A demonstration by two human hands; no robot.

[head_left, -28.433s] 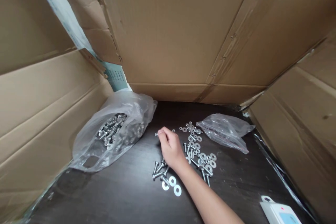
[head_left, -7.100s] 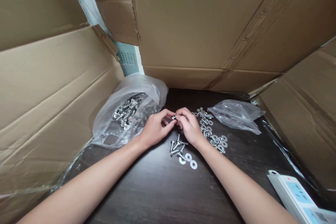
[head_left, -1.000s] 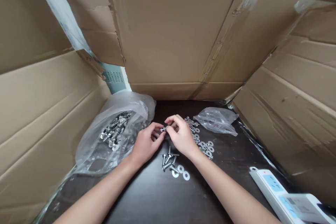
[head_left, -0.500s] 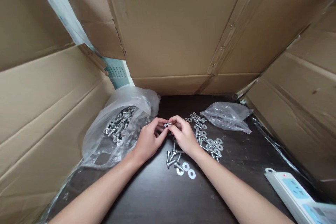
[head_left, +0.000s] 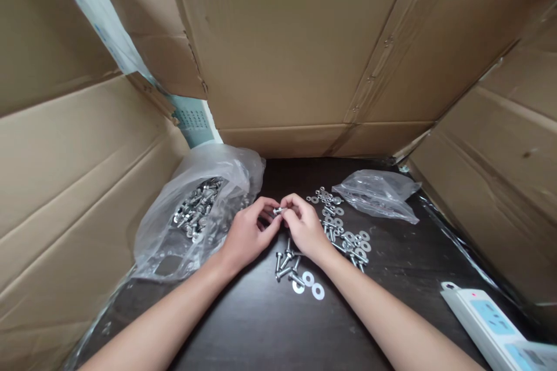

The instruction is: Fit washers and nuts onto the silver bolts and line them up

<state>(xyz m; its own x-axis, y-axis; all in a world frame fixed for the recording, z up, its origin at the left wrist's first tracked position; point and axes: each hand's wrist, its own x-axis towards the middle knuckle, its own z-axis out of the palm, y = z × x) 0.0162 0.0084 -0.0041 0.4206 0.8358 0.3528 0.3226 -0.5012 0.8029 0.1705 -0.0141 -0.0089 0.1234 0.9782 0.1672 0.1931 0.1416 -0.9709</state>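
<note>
My left hand and my right hand meet fingertip to fingertip over a dark table. Both pinch one small silver bolt held crosswise between them. Just below my hands lies a small heap of bolts with three flat washers beside it. To the right of my right hand, loose washers and bolts are scattered. A clear plastic bag full of bolts sits at the left.
A second, nearly empty clear bag lies at the back right. A white power strip rests at the front right corner. Cardboard walls enclose the table on the left, back and right.
Over the last second the view has shifted slightly; my hands stay together on the bolt, a little lower. Much earlier only my right hand was on the table, picking at loose parts.
</note>
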